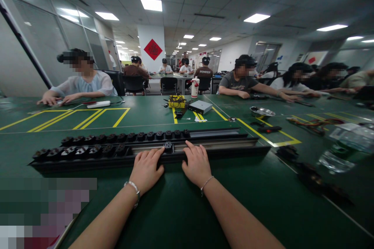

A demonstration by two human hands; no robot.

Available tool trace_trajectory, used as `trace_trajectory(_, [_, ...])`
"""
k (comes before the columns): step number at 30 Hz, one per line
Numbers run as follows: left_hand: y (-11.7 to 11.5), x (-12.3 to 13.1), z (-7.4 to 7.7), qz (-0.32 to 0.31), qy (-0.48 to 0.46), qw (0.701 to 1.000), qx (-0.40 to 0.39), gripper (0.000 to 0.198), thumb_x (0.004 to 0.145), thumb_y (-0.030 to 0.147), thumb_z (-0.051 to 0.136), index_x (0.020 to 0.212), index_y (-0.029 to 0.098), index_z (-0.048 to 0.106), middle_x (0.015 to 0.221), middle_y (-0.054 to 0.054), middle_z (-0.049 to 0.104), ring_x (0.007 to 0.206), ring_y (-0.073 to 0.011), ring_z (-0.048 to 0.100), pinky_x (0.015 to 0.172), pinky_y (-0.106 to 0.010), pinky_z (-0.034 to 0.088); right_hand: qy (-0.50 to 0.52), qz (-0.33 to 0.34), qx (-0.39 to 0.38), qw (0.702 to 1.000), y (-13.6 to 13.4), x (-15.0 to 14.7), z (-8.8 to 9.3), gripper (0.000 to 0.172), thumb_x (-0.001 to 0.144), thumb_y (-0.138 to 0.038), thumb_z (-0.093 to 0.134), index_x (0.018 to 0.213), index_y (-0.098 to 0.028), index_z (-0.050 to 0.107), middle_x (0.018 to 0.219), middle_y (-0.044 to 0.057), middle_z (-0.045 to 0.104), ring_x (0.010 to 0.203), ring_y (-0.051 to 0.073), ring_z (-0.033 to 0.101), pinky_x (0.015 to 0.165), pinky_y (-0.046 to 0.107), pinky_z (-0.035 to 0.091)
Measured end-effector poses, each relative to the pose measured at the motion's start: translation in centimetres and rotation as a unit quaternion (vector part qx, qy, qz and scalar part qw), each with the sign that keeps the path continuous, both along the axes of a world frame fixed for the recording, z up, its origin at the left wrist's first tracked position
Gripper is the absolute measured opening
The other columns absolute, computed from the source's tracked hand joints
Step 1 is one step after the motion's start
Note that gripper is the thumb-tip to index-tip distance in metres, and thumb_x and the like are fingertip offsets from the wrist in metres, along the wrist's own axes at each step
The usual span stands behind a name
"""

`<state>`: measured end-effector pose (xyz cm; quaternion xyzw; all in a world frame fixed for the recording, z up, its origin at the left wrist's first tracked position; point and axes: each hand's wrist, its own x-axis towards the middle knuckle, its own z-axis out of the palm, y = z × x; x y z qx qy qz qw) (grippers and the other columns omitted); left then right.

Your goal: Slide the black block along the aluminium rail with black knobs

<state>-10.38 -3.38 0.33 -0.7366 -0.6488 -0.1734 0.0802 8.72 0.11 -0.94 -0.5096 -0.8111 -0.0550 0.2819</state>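
A long black power track [228,153] lies across the table in front of me, its slot partly filled with black socket modules [95,150] toward the left. My left hand [147,169] holds its near wall, fingers over the edge and thumb on the front side. The left index fingertip touches a single socket module [168,147] sitting apart in the slot. Gripping the same wall farther right is my right hand [197,165], with its index finger stretched toward the slot. Just behind lies a second track [216,134], also carrying a row of modules. My fingertips are partly hidden.
Beyond the tracks are a yellow box with cables [177,101], a grey box [200,106] and a white cup [194,88]. A metal bowl [262,112], loose wires [314,121] and a plastic bottle [339,151] stand to the right. Other people sit around the table.
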Motion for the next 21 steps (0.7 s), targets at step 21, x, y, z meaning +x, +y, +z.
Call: trace_trajectory(21, [-0.02,0.32,0.23,0.013,0.014,1.0,-0.012,0.053,0.076,0.027,0.046,0.129,0.03,0.043,0.105,-0.001,0.059,0.1,-0.0207,0.048,0.093,-0.037,0.027,0.002,0.001,-0.004,1.0,0.05,0.0,0.02,0.031,0.074,-0.025,0.052,0.104,-0.022,0.057,0.134,0.004,0.046,0.114,0.021,0.042,0.107,0.039,0.014])
